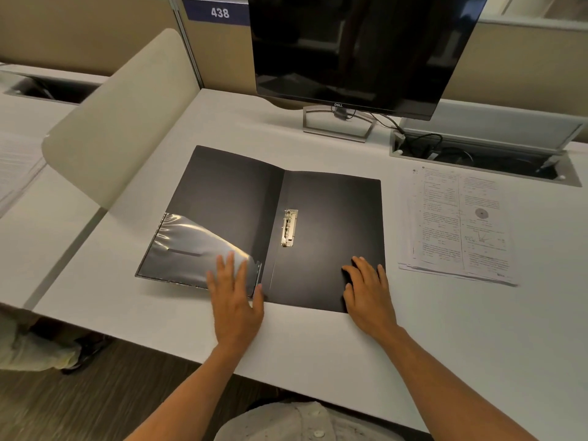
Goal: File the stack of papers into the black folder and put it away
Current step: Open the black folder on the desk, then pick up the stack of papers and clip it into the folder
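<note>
A pale curved divider panel (117,122) stands at the far left of the black folder (331,230), rising from the white desk (302,342). The folder lies open and flat in the middle of the desk, its two halves spread to either side of the spine. On its left half a clear plastic pocket (187,246) covers the lower part, its upper edge curling up shiny. The left hand (234,297) lies palm down on the near right corner of that pocket, its grip spread flat with fingers apart, pinching nothing. Just right of the spine sits a small metal clamp (289,227), fixed to the folder's right half. The right hand (369,291) presses on the near right corner of the folder, its grip also spread, fingers loosely fanned on the black surface. Behind the folder stands a dark monitor (359,49) on a silver stand. To the right of the folder, apart from it, the stack of papers (458,224) lies flat on the desk, printed side up. Beyond the papers an open cable tray (483,157) is sunk in the desk.
</note>
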The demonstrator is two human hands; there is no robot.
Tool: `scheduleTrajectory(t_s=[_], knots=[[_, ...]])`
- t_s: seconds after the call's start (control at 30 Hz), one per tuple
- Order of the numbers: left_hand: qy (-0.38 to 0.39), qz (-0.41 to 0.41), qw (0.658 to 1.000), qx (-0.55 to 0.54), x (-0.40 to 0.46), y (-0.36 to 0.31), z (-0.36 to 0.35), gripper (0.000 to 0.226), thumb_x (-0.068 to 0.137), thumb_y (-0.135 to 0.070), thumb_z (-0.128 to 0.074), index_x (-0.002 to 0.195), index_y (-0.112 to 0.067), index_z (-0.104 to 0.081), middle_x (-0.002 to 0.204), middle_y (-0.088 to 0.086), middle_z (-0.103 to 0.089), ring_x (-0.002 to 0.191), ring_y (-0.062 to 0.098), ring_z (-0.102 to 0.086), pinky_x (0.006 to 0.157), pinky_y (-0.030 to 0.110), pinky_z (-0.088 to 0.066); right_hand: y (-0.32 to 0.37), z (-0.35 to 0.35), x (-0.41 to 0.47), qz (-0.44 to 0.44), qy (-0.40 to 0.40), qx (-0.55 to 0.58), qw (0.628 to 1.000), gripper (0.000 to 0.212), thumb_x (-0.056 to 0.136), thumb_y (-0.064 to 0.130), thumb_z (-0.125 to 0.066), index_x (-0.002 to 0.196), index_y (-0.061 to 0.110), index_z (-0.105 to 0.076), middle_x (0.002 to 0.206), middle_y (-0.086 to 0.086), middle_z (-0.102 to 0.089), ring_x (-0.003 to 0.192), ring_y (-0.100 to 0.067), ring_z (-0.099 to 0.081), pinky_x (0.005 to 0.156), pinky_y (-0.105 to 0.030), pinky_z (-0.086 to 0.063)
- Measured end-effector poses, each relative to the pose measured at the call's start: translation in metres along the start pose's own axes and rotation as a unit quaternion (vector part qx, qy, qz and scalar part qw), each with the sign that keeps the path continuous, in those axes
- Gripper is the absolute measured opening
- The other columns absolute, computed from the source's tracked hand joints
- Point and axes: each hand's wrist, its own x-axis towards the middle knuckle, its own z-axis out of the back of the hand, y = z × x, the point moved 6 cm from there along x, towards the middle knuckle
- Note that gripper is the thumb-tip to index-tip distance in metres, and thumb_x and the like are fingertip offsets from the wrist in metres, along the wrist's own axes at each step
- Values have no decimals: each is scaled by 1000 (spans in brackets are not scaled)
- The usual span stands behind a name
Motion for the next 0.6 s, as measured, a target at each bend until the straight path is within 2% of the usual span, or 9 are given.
scheduleTrajectory(t_s=[0.1,0.27,0.4,0.6], knots=[[70,-43,996,-47,8,-18,-17,55,91,-33,-54,140,-11,-41,153,10,-30,145,23,-12,117,44,-11,-1,-4,-5,-3,22,-35,999,46,95,29,-35,137,16,-46,149,-9,-39,140,-27,-30,116,-50,-12],[140,-71,986,-53,30,-32,-38,47,94,-30,-52,136,-9,-47,148,9,-41,143,26,-24,118,38,-11,-5,-7,-5,-24,62,-60,996,54,96,37,-23,148,23,-28,157,-3,-21,146,-21,-10,117,-50,-2],[183,-71,980,-8,45,-33,-51,58,96,-39,-45,144,-8,-35,153,8,-33,144,26,-19,118,40,-8,-7,-13,-5,-35,82,-80,993,57,97,46,-15,151,26,-11,159,1,-7,145,-16,6,117,-47,7],[226,-79,970,31,53,-34,-66,67,95,-54,-27,150,-16,-19,158,3,-19,147,26,-7,118,43,-1,-7,-12,-4,-44,89,-83,992,61,95,51,-9,150,25,-5,159,2,-3,145,-15,9,116,-44,11]])
